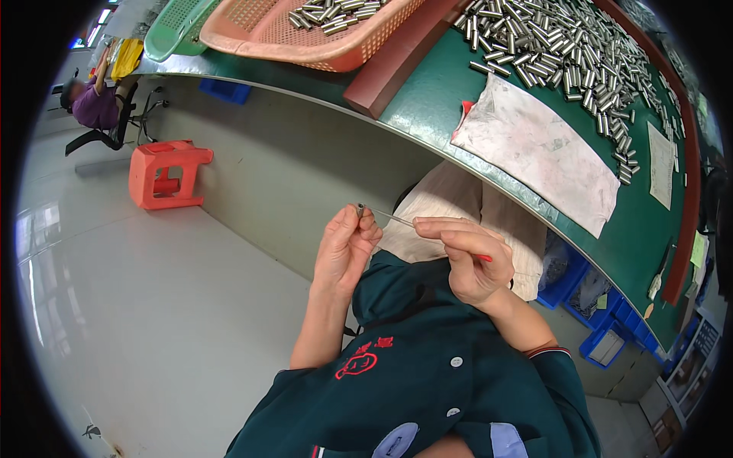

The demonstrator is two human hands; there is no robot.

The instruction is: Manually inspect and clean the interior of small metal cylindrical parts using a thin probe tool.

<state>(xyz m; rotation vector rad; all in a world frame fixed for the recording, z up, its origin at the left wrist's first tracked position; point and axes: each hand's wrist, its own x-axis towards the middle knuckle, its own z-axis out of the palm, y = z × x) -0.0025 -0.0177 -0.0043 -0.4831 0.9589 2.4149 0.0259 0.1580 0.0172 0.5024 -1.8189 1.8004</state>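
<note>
Left hand [343,248]: grip closed on a small metal tube [360,211], pinched between thumb and fingertips, held in the air in front of the body and off the bench [649,240]. Right hand [479,263]: grip closed on a thin rod [397,219], its red end [483,258] showing at the palm side. Key relation: the tube lies to the left of the right hand and slightly higher in the view; the rod bridges the gap, its far end pointing at the tube's upper end. The tube's long axis appears roughly upright in the view, dark mouth uppermost; the rod slants down rightward from it, so the two axes look crossed rather than in line. The left hand is the nearer, being on the tube itself. Contact uncertain: cannot tell whether the rod's tip touches the tube, enters it or stops just beside it. Fingers cover much of the tube, and the right hand hides the rod's middle. On the bench, a heap of similar tubes [565,53] lies beyond a stained cloth [542,156]; the heap and the pink basket [305,57] run off the upper edge.
</note>
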